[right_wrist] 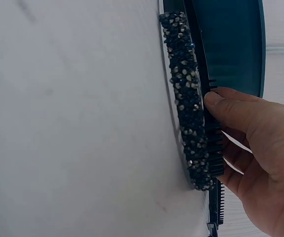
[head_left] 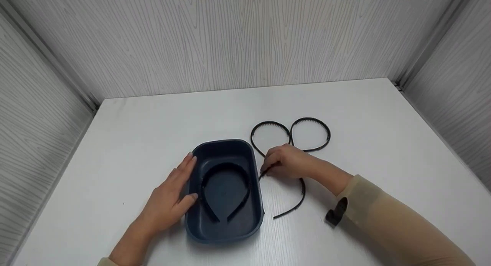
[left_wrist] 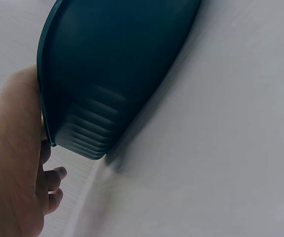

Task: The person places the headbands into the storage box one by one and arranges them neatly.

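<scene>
A dark blue tray (head_left: 224, 237) holds one black headband (head_left: 226, 164). My left hand (head_left: 167, 202) rests along its left rim, fingers nearly straight and thumb at the edge; the left wrist view shows that hand (left_wrist: 13, 163) against the tray wall (left_wrist: 107, 64). Just right of the tray, my right hand (head_left: 289, 162) pinches a thin black headband (head_left: 303, 191), partly covered by the fingers. In the right wrist view, thumb and fingers of that hand (right_wrist: 260, 143) are on a black toothed band (right_wrist: 214, 148), beside a strip covered in dark and clear beads (right_wrist: 185, 98).
Two toothed black headbands, a left one (head_left: 269, 123) and a right one (head_left: 329, 133), lie behind my right hand on the white table (head_left: 153, 124). A small black object (head_left: 334, 217) is by the right sleeve. Wood-patterned panels (head_left: 230, 39) stand behind and at both sides.
</scene>
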The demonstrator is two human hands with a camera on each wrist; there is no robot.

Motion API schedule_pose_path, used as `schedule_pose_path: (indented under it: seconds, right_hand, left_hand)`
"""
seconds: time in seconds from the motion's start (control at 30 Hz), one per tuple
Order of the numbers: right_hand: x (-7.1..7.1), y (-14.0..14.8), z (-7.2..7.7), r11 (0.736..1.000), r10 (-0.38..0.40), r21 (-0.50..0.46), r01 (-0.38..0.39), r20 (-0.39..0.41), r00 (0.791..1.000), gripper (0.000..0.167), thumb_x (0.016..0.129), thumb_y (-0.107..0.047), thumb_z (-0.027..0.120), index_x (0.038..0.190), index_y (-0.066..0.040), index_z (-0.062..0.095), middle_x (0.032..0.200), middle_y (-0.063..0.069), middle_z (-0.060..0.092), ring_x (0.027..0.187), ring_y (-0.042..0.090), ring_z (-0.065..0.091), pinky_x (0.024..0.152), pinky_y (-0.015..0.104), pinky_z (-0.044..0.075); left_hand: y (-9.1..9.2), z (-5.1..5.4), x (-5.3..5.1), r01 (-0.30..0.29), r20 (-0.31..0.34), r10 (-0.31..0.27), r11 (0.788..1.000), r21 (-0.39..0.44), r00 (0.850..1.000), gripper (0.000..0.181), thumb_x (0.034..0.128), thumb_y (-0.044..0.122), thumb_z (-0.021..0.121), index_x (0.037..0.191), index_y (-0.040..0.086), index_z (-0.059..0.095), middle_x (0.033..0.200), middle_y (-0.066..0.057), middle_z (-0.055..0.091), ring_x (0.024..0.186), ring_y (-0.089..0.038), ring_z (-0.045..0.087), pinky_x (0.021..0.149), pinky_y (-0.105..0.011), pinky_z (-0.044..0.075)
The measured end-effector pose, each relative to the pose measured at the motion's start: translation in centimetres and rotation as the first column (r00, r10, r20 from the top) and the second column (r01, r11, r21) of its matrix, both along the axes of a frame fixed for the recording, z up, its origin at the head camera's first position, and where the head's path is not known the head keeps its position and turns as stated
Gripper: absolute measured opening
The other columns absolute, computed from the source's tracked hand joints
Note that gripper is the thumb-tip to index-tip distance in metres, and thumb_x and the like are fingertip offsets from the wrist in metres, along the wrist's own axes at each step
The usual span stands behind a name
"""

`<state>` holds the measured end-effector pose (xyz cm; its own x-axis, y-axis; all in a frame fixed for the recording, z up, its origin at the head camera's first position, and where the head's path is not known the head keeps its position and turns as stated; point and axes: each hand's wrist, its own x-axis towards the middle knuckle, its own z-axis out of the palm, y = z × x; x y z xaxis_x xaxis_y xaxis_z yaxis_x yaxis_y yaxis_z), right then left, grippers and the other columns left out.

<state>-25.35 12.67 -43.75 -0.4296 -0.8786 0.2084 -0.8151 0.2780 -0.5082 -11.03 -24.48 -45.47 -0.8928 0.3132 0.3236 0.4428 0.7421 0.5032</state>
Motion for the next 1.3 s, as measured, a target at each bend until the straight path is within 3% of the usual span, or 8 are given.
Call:
schedule_pose_path:
  seconds: [0.57, 0.93, 1.3]
  right_hand:
    - [-0.2, 0.2, -0.2, 0.999, 0.032, -0.026, -0.033, -0.058, 0.998, 0.012, 0.093, -0.002, 0.079, 0.101, -0.01, 0.085, 0.101, 0.005, 0.077, 0.098, 0.021, 0.074, 0.088, 0.034, 0.061]
    - [-0.3, 1.0, 0.4, 0.999, 0.016, -0.037, -0.016, -0.009, 1.0, 0.012, 0.093, -0.002, 0.079, 0.102, -0.007, 0.085, 0.101, 0.006, 0.076, 0.097, 0.021, 0.074, 0.087, 0.035, 0.061]
    - [-0.4, 2.5, 3.4, 0.999, -0.028, -0.028, 0.028, -0.011, 1.0, 0.015, 0.093, 0.001, 0.078, 0.104, -0.006, 0.085, 0.103, 0.005, 0.077, 0.097, 0.022, 0.075, 0.083, 0.036, 0.061]
  left_hand:
    - [0.1, 0.1, 0.1, -0.014, 0.033, 0.014, 1.0, -0.004, 0.999, 0.086, 0.0939, 0.02, 0.063, 0.171, 0.018, 0.025, 0.177, 0.003, 0.019, 0.159, -0.018, 0.025, 0.13, -0.041, 0.021]
    - [0.0, 0.2, 0.2, -0.018, 0.043, 0.019, 1.0, -0.019, 0.999, 0.087, 0.0951, 0.022, 0.064, 0.171, 0.019, 0.023, 0.177, 0.003, 0.018, 0.16, -0.018, 0.024, 0.129, -0.046, 0.023]
    - [0.0, 0.1, 0.0, -0.003, 0.021, 0.003, 1.0, -0.003, 1.0, 0.086, 0.0947, 0.02, 0.064, 0.171, 0.019, 0.024, 0.177, 0.003, 0.019, 0.159, -0.018, 0.025, 0.129, -0.045, 0.024]
